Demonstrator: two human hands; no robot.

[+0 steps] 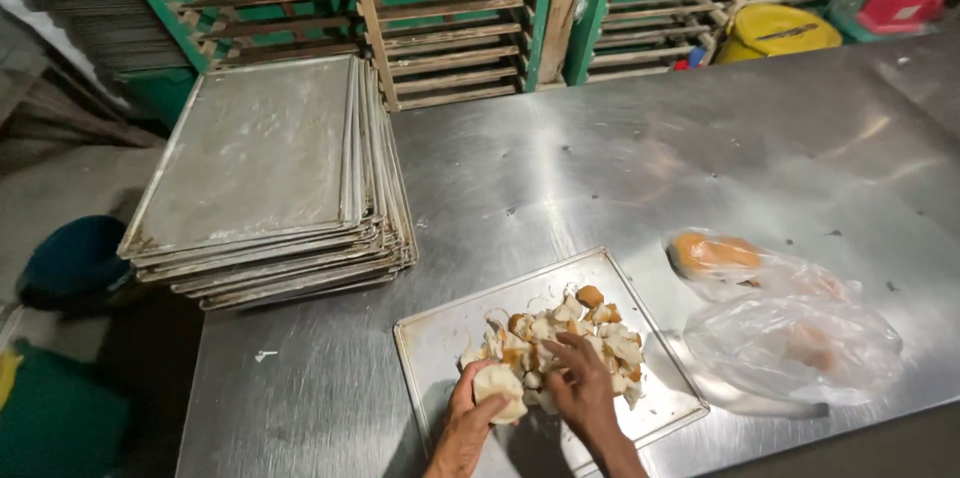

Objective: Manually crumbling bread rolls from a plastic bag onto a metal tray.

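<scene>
- Left hand (470,418): fingers curling around a pale bread chunk (497,381), gripping it at the near edge of the bread pile (560,338)
- Right hand (580,383): fingers (565,346) spreading loosely and resting on top of the pile, pinching nothing
- Pile of torn bread pieces lying on a shallow metal tray (450,333), which is sitting on the steel table (600,158)
- Two clear plastic bags (790,338) holding buns lying just right of the tray
- Stack of empty baking trays (260,178) resting at the table's far left corner
</scene>
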